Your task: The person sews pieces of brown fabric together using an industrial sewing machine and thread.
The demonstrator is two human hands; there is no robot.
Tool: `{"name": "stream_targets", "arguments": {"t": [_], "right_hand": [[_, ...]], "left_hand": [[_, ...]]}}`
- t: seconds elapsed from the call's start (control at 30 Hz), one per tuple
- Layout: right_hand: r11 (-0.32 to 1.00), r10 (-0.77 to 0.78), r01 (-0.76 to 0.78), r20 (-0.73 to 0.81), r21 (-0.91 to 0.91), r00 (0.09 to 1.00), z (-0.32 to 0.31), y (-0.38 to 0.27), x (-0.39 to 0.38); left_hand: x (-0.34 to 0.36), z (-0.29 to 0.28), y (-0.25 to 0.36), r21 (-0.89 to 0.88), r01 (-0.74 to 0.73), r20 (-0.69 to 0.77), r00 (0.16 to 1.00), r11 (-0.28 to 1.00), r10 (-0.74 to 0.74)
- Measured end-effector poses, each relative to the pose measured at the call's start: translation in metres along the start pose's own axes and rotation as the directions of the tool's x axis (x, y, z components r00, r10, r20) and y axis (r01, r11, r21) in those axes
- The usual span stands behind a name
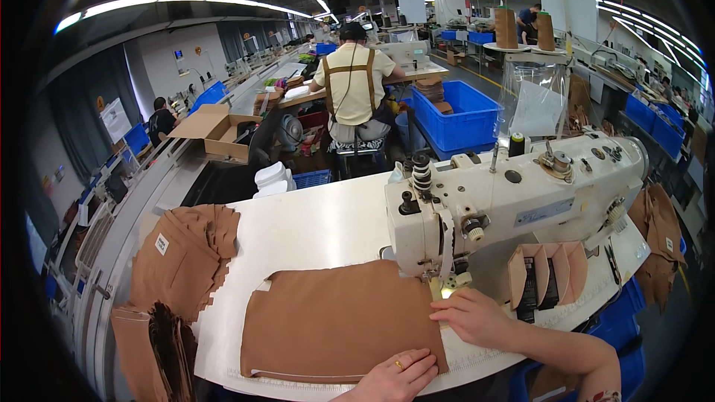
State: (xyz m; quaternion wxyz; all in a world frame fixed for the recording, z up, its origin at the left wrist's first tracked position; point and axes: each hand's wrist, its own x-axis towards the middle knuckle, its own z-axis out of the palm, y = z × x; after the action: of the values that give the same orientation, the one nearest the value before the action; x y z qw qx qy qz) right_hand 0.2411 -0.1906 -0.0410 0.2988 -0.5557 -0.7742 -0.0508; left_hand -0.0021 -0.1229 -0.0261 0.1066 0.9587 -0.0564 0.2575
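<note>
A large brown fabric panel [335,324] lies spread on the white sewing table, its right edge running up to the lit needle area of a white sewing machine [514,201]. My left hand [398,377], with a ring on one finger, rests flat on the panel's near right corner, fingers stretched out. At the right edge, just below the presser foot, my right hand [473,318] has its fingers closed on the fabric. The fingertips partly cover the edge there, and the needle itself is too small to make out.
Stacked brown pieces [186,253] lie on the table's left, with folded ones [145,350] nearer. Right of the machine sits a divided holder [547,275] with dark packets, beside dark scissors [612,262]. Blue bins [458,112] and a seated co-worker [350,82] are ahead.
</note>
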Motion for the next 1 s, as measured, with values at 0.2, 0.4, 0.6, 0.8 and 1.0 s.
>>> {"name": "stream_targets", "arguments": {"t": [0.2,0.4,0.6,0.8,1.0], "right_hand": [[0.999,-0.004,0.004,-0.012,-0.034,1.000,-0.003,-0.002,-0.002],[0.999,0.004,-0.004,-0.005,-0.053,1.000,-0.003,-0.002,-0.002],[0.998,0.005,-0.006,-0.009,-0.059,1.000,-0.004,-0.001,-0.001],[0.996,0.020,-0.018,0.021,-0.085,1.000,-0.006,-0.002,-0.001],[0.993,0.016,-0.012,0.034,-0.118,0.999,-0.009,-0.006,0.004]], "left_hand": [[0.007,0.006,-0.012,-0.001,0.016,-0.043,0.999,1.000,-0.016],[0.013,0.010,-0.031,-0.002,0.028,-0.085,0.996,1.000,-0.028],[0.025,0.005,-0.047,0.106,0.040,-0.048,0.998,0.994,-0.035],[0.030,0.009,-0.064,0.141,0.031,-0.039,0.999,0.990,-0.026],[0.029,0.015,-0.083,0.140,0.045,0.000,0.999,0.989,-0.046]]}}
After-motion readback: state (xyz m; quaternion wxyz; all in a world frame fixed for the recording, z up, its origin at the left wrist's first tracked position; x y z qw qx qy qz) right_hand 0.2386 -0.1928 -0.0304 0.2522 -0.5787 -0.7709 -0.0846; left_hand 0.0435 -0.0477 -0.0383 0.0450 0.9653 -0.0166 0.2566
